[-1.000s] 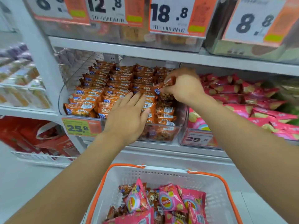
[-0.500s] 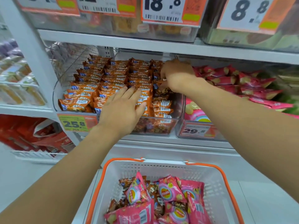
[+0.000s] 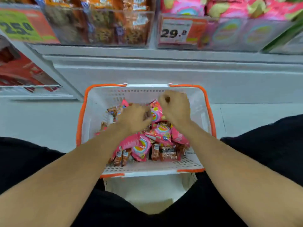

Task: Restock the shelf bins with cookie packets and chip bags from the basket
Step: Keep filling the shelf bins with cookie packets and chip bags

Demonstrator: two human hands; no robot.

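A white basket with an orange rim point(image 3: 81, 122) stands on the floor between my knees. It holds pink chip bags point(image 3: 141, 148) and brown cookie packets point(image 3: 167, 153). My left hand point(image 3: 134, 119) is down among the packets at the basket's middle, fingers curled under; a grip cannot be made out. My right hand point(image 3: 176, 107) hovers over the basket's far right part in a loose fist, with nothing visible in it. Above, blurred, are the clear cookie bin point(image 3: 101, 27) and the pink chip bin point(image 3: 229, 33).
Price tags reading 25.8 point(image 3: 18, 28) and 29.8 point(image 3: 173, 32) hang on the bin fronts. A green-packed bin point(image 3: 287, 38) sits at far right. Red packages point(image 3: 19, 71) fill a low shelf on the left. My black-clad legs point(image 3: 270, 153) flank the basket.
Both hands have left the cookie bin and come down to the basket. The view has tilted downward, so the shelf bins now sit at the top edge.
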